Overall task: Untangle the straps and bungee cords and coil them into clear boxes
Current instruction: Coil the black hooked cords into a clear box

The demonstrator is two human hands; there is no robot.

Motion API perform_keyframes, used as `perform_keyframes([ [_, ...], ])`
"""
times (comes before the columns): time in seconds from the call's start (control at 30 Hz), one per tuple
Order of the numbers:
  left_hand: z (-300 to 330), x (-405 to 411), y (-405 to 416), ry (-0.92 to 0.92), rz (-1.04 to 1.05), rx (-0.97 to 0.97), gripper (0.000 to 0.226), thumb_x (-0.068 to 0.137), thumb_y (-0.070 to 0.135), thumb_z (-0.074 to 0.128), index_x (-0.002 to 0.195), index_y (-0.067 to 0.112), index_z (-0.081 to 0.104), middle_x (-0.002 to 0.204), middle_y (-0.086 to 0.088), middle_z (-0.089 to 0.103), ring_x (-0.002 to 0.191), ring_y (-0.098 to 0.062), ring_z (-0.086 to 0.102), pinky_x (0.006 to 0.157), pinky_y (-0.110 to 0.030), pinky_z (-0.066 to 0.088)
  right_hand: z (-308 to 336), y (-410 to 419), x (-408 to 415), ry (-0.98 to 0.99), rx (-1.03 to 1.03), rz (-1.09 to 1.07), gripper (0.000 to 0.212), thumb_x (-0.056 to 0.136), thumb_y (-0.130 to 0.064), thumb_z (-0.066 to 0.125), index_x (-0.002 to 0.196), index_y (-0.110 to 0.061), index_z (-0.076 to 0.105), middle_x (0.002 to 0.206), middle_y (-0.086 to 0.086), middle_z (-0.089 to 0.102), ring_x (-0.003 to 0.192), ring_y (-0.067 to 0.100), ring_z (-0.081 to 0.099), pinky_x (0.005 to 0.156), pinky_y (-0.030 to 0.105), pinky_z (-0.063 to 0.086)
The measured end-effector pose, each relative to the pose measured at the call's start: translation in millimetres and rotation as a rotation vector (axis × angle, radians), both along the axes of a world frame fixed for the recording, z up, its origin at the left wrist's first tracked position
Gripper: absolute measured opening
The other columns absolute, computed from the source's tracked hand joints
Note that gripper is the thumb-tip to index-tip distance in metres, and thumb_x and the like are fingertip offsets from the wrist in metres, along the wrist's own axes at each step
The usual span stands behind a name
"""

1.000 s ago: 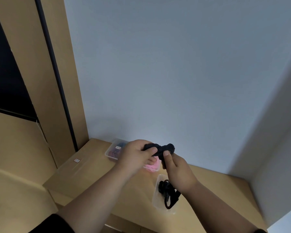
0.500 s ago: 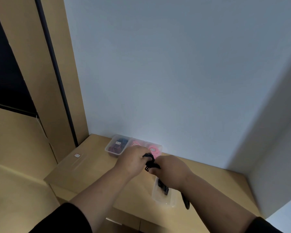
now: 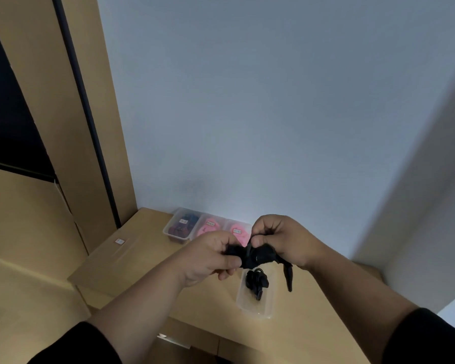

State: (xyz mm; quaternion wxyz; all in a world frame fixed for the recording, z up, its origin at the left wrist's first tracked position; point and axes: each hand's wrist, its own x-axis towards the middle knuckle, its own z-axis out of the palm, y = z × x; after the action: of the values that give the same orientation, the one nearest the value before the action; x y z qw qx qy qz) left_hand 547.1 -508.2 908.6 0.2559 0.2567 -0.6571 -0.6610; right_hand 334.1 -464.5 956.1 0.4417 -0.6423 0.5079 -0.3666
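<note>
- Both hands hold one bundled black strap in the air, above the wooden tabletop.
- Left hand: fingers curled round the left end of the bundle, thumb on top, knuckles toward the camera.
- Right hand: thumb and fingertips pinch the top of the bundle at its middle, other fingers curled in above it.
- The hands sit close together, nearly touching over the strap.
- A loose tail of the strap hangs down from the right side of the bundle, below the right palm, with its end clear of the table.
- Strap detail is too dark to make out; cannot tell how many turns are in the bundle.
- Directly below the hands: a clear box on the table near its front edge, with another black coil lying in its far half.
- Further back against the wall, three clear boxes in a row, touching side by side:
  - left box, dark red and dark blue contents, small label on it
  - middle box, pink contents, label
  - right box, pink contents, label, partly hidden behind the hands
- A small white tag lies on the left part of the tabletop, well apart from the boxes.
- Black sleeves are pushed up on both forearms.
- A tan panel with a dark vertical strip stands left of the wall.
</note>
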Motion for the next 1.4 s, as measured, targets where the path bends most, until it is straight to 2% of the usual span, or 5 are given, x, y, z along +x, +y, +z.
perform_keyframes([
  [0.6,-7,-28,0,0.009,0.384,-0.150,0.028,0.085,0.006,0.070,0.111,0.011,0.062,0.066,-0.017,0.064,0.059,-0.023,0.058,0.062,-0.031,0.048,-42,-3,38,-0.209,0.245,-0.134,0.039,0.090,-0.029,0.040,0.071,-0.014,0.070,0.074,0.015,0.064,0.051,0.023,0.051,0.051,0.030,0.040],
  [0.8,-15,-21,-18,-0.218,0.527,-0.296,0.024,0.087,0.010,0.072,0.101,0.029,0.071,0.073,0.009,0.069,0.057,-0.006,0.062,0.056,-0.017,0.049,-60,-8,36,-0.368,0.405,-0.158,0.024,0.095,-0.032,0.052,0.088,-0.021,0.072,0.081,0.005,0.062,0.060,0.017,0.051,0.049,0.027,0.042],
  [1.03,-26,-3,-41,-0.666,0.448,-0.611,0.018,0.088,0.017,0.068,0.102,0.029,0.068,0.090,0.009,0.066,0.088,-0.017,0.062,0.069,-0.029,0.049,-53,-6,37,0.363,0.323,-0.081,0.011,0.097,-0.028,0.057,0.090,-0.020,0.062,0.080,-0.004,0.067,0.052,0.009,0.053,0.054,0.024,0.043],
  [1.23,-26,-10,-41,-0.830,0.163,-0.702,0.020,0.088,0.017,0.067,0.107,0.025,0.069,0.102,0.003,0.067,0.095,-0.018,0.060,0.078,-0.030,0.050,-26,-11,26,1.105,0.012,0.112,0.012,0.099,-0.029,0.054,0.104,-0.023,0.064,0.095,-0.001,0.064,0.085,0.020,0.057,0.064,0.030,0.040],
  [1.4,-27,-15,-33,-0.778,-0.063,-0.660,0.019,0.085,0.019,0.071,0.098,0.033,0.069,0.102,0.012,0.069,0.098,-0.013,0.063,0.087,-0.038,0.054,-11,-16,11,1.267,-0.118,0.252,0.019,0.095,-0.036,0.062,0.112,-0.029,0.062,0.096,-0.009,0.063,0.088,0.017,0.054,0.072,0.031,0.038],
])
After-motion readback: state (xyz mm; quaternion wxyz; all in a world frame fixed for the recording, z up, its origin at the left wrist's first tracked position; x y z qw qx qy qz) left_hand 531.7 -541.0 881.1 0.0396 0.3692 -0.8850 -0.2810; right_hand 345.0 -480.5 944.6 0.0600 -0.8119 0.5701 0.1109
